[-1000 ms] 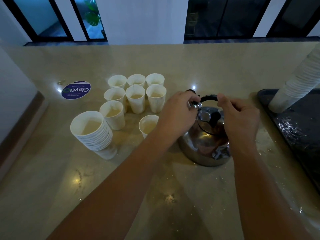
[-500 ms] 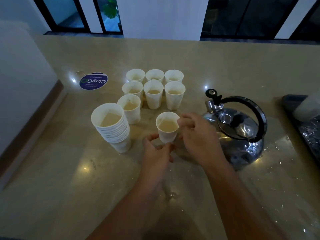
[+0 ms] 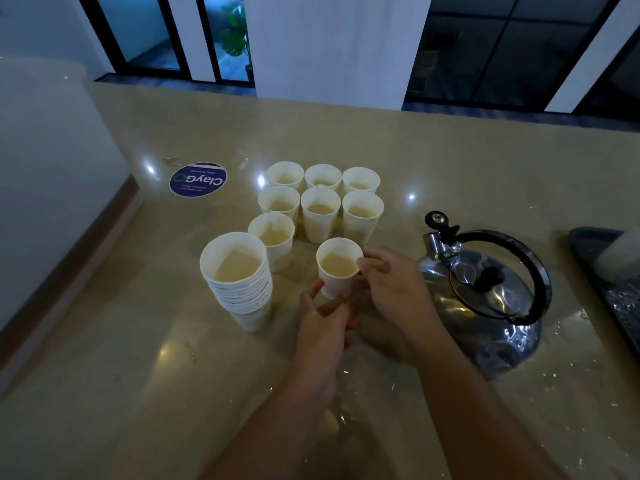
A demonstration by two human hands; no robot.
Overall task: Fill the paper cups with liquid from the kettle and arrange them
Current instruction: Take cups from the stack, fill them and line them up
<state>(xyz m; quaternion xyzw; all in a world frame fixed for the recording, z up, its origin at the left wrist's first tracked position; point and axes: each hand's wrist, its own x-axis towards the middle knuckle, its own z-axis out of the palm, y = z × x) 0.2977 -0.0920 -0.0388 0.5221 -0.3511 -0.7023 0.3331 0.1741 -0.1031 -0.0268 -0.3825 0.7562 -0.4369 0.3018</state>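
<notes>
A white paper cup (image 3: 337, 268) filled with pale liquid stands on the beige counter (image 3: 450, 161). My left hand (image 3: 323, 327) pinches it near the base and my right hand (image 3: 394, 289) grips its rim and side. Behind it stand several filled paper cups (image 3: 320, 216) in rows. A stack of cups (image 3: 239, 275) at the left has liquid in its top cup. The steel kettle (image 3: 485, 306) with a black handle sits to the right, with neither hand on it.
A round blue sticker (image 3: 198, 179) lies on the counter at the back left. A dark tray (image 3: 609, 271) with a second cup stack (image 3: 620, 258) is at the right edge. Water drops spot the counter near the kettle. A wall borders the left side.
Both hands left the kettle handle and moved left to the single filled cup. They now hold it, and the camera view has shifted left.
</notes>
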